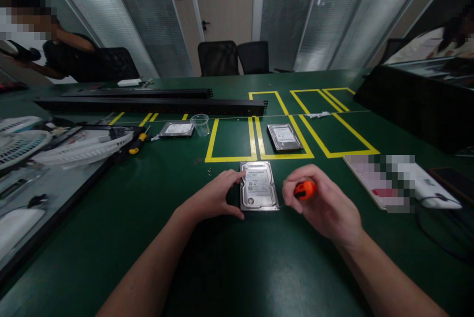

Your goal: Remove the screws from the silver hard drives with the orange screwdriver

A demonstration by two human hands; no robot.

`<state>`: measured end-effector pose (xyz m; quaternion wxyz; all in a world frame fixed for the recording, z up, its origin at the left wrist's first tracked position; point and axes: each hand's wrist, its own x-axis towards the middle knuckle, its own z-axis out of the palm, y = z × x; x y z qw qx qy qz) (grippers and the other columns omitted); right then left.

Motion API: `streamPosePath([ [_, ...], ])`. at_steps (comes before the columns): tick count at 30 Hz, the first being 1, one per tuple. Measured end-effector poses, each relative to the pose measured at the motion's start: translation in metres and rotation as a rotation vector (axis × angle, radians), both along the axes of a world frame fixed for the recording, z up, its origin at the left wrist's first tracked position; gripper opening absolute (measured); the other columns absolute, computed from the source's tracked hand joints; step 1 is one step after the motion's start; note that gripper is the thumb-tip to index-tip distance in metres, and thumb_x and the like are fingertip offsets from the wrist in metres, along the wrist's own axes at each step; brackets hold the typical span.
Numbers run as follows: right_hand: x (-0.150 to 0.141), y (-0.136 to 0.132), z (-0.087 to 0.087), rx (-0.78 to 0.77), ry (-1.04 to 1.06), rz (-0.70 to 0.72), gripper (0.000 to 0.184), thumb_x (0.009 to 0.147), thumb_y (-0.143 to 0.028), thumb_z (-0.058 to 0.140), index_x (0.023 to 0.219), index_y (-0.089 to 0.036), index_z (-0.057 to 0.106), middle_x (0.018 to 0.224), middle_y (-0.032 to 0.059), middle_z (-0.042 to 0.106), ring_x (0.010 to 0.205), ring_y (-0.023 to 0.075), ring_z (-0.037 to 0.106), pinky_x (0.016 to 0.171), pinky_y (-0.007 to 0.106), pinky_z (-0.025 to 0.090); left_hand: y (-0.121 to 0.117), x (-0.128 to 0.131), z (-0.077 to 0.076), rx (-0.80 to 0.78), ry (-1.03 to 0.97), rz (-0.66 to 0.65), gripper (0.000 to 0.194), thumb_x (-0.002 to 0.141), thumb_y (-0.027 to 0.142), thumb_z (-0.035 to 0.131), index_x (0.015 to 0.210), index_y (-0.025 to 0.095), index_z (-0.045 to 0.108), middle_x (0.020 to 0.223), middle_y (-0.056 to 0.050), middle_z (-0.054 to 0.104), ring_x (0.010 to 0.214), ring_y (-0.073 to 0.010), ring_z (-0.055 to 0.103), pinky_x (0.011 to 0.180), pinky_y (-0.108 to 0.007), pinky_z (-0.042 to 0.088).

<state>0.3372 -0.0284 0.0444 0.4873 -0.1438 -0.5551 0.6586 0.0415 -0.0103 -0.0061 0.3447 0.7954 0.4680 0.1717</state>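
A silver hard drive (258, 186) with a white label lies flat on the green table. My left hand (221, 193) grips its left side, fingers at the upper edge and thumb by the lower corner. In my right hand (320, 203) is a screwdriver (305, 190) with an orange and black handle, its fingers wrapped round it. The thin shaft points at the drive's lower right corner; whether the tip touches a screw I cannot tell. Several tiny screws (209, 172) lie left of the drive.
Other hard drives (284, 137) (177, 129) lie farther back, near a clear plastic cup (201, 125) and a yellow-black screwdriver (138, 143). Long black bars (155, 105) cross behind. White fan grilles (83, 151) stand left; a white device (431, 186) with a cable lies right. People sit at both sides.
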Motion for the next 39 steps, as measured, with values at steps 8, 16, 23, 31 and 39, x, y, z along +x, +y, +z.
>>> streamPosePath([
  [8, 0.0001, 0.0014, -0.0012, 0.038, -0.029, 0.009, 0.012, 0.104, -0.033, 0.059, 0.106, -0.022, 0.063, 0.093, 0.0068, 0.07, 0.078, 0.0203, 0.062, 0.072, 0.036, 0.046, -0.0001, 0.0021, 0.0035, -0.002, -0.005, 0.001, 0.116, 0.065, 0.046, 0.099, 0.163, 0.03, 0.04, 0.147, -0.011, 0.055, 0.128, -0.0352, 0.056, 0.11, -0.051, 0.047],
  [16, 0.0006, -0.0001, 0.001, 0.028, -0.029, -0.006, 0.031, 0.108, -0.039, 0.048, 0.116, -0.018, 0.069, 0.09, 0.0096, 0.072, 0.068, 0.018, 0.053, 0.063, 0.034, 0.042, 0.0, -0.0004, -0.0014, -0.006, -0.003, 0.009, 0.117, 0.065, 0.047, 0.099, 0.163, 0.031, 0.039, 0.149, -0.011, 0.054, 0.128, -0.0343, 0.056, 0.109, -0.049, 0.048],
  [23, 0.0002, 0.0019, 0.0, 0.02, -0.02, -0.002, 0.012, 0.104, -0.031, 0.06, 0.107, -0.021, 0.066, 0.094, 0.0071, 0.07, 0.078, 0.0192, 0.061, 0.071, 0.034, 0.047, 0.0001, 0.0002, 0.0018, -0.016, 0.011, 0.005, 0.116, 0.066, 0.049, 0.098, 0.163, 0.028, 0.039, 0.149, -0.012, 0.054, 0.129, -0.0334, 0.055, 0.11, -0.048, 0.048],
  [31, -0.0018, 0.0006, -0.001, 0.007, -0.012, -0.018, 0.031, 0.109, -0.039, 0.048, 0.117, -0.018, 0.069, 0.089, 0.0084, 0.071, 0.07, 0.0167, 0.053, 0.064, 0.032, 0.041, 0.0, 0.001, 0.0032, -0.022, 0.014, 0.008, 0.116, 0.066, 0.049, 0.098, 0.163, 0.029, 0.038, 0.15, -0.011, 0.053, 0.13, -0.035, 0.055, 0.11, -0.05, 0.047],
  [39, -0.0032, 0.0009, 0.0001, 0.013, 0.015, -0.016, 0.008, 0.103, -0.03, 0.061, 0.108, -0.024, 0.063, 0.095, 0.0056, 0.071, 0.076, 0.0175, 0.06, 0.07, 0.033, 0.046, -0.0004, 0.001, 0.0024, -0.003, 0.0, 0.001, 0.116, 0.065, 0.048, 0.099, 0.163, 0.028, 0.039, 0.148, -0.012, 0.054, 0.129, -0.0355, 0.055, 0.11, -0.05, 0.047],
])
